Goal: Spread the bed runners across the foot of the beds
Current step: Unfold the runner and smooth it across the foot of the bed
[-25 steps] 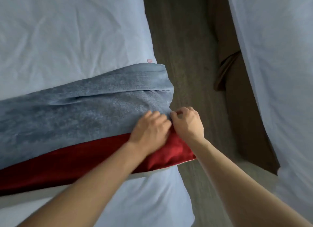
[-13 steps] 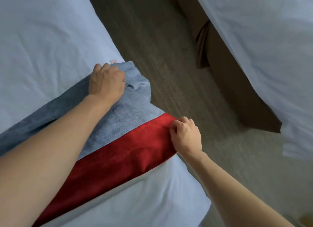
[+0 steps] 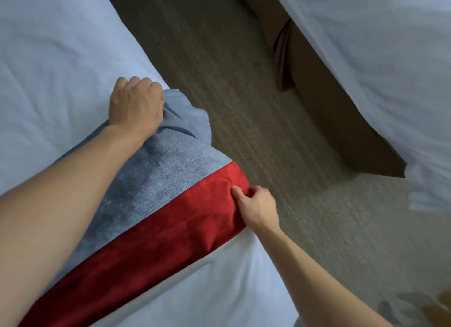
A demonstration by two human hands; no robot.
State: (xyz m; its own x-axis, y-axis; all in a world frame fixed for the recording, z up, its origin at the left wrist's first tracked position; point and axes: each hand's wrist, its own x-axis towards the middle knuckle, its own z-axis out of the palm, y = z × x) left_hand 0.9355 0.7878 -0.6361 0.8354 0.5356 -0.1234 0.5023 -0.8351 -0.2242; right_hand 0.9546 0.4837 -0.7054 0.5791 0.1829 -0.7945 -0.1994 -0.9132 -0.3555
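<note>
A bed runner [image 3: 170,175], blue-grey with a red band along its near side, lies across the white bed [image 3: 53,58] on the left. My left hand [image 3: 135,107] is closed on the runner's far blue corner, where the cloth is bunched at the bed's edge. My right hand [image 3: 256,208] pinches the end of the red band at the side of the mattress. The runner's other end is out of frame.
A strip of grey-brown carpet [image 3: 239,87] runs between the two beds. The second bed [image 3: 378,58], white-sheeted with a brown base and skirt [image 3: 324,104], fills the upper right.
My left hand has moved from beside the right hand up to the far blue corner and drawn it further along the bed. The right hand stays on the red band.
</note>
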